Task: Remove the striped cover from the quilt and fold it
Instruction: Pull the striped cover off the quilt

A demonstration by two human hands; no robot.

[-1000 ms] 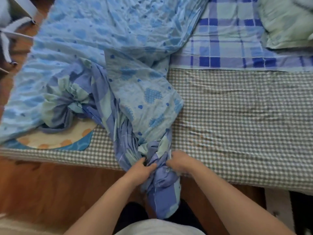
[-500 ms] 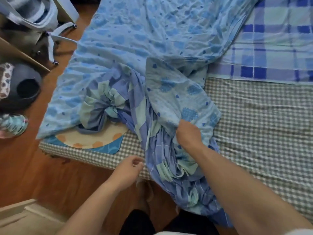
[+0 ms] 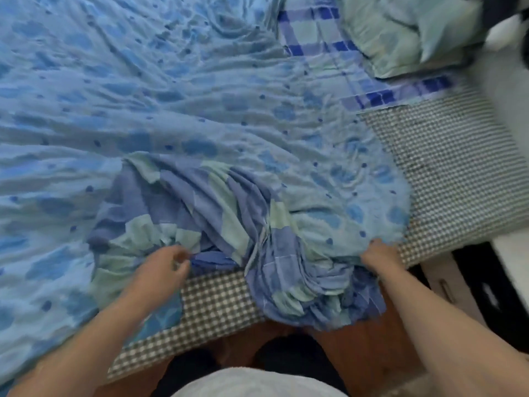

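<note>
From the head view I see the striped cover (image 3: 217, 207), crumpled blue, purple and pale green cloth, bunched at the near edge of the bed (image 3: 446, 167) and spilling over it. My left hand (image 3: 164, 269) pinches its folds. My right hand (image 3: 379, 253) clutches the light blue spotted quilt (image 3: 143, 96) beside it. Checked sheet lies bare on the bed's right.

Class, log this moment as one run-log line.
left hand: pinching striped cover | right hand: gripping quilt edge | cover: bunched, unfolded
</note>
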